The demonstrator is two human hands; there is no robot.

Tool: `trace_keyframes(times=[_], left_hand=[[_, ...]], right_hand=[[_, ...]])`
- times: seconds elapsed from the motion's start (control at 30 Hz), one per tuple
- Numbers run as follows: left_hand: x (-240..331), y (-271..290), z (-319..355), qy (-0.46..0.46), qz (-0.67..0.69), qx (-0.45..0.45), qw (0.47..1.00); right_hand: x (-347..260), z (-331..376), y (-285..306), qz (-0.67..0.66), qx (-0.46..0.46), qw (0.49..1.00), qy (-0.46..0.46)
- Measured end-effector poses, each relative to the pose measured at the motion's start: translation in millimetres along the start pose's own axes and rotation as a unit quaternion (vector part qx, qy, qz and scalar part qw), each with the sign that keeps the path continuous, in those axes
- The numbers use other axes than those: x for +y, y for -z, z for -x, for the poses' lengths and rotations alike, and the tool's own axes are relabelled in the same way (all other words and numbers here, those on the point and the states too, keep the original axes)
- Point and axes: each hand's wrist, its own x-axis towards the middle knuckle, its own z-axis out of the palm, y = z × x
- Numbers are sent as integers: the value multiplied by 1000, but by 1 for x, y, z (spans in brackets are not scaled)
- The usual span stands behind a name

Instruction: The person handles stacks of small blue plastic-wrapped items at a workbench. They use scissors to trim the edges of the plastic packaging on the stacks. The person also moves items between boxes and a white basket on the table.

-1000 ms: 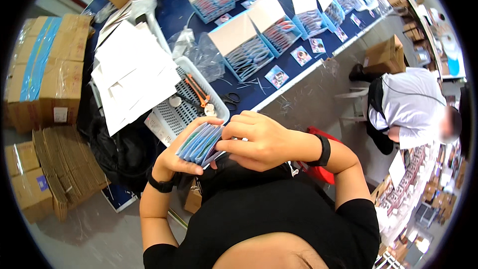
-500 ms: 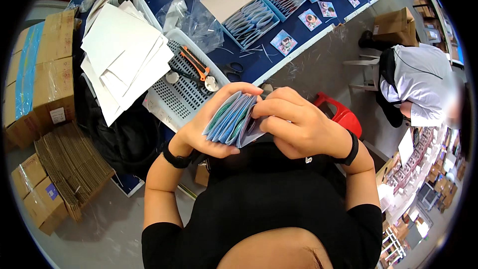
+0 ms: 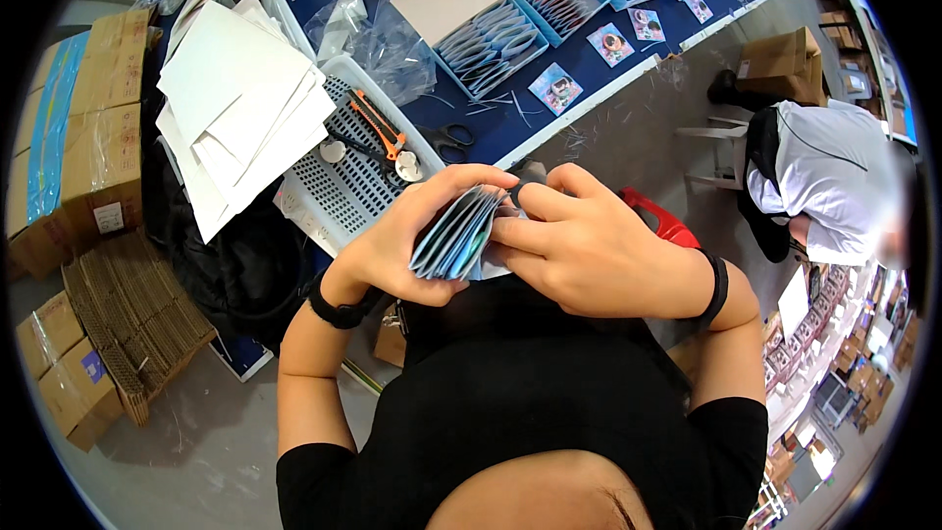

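At the far left, taped cardboard boxes [image 3: 83, 128] bend into the dark rim, with flattened corrugated sheets [image 3: 132, 319] stacked below them. Next comes a loose pile of white card sheets [image 3: 240, 108], lying partly over a white perforated basket [image 3: 353, 172] that holds an orange-handled tool [image 3: 378, 125]; the basket's near corner is hidden behind the left hand [image 3: 407, 240]. That hand curls around a fanned stack of blue cards [image 3: 456, 234], thumb on top and fingers underneath, mostly out of sight. The cards sit in front of the chest, off the blue table [image 3: 510, 128]; their faces are too small to make out. The right hand [image 3: 589, 245] touches the stack's right edge, its fingertips pinching single cards. At the far right a person in a white shirt [image 3: 834, 182] bends over, half lost at the rim.
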Motion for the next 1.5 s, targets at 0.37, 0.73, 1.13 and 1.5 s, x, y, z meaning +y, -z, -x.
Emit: trace_keyframes(times=[0.37, 0.73, 1.13, 1.5], left_hand=[[-9, -29, -62, 182, 377, -18, 908], [-41, -74, -231, 69, 494, -45, 866], [-74, -112, -321, 82, 449, 7, 890], [-112, -123, -334, 58, 478, 52, 875]], right_hand=[[72, 41, 44, -281, -2, 959, 32], [209, 110, 125, -413, 16, 909, -42], [289, 171, 150, -422, -22, 906, -37], [325, 206, 104, -431, 38, 899, -62]])
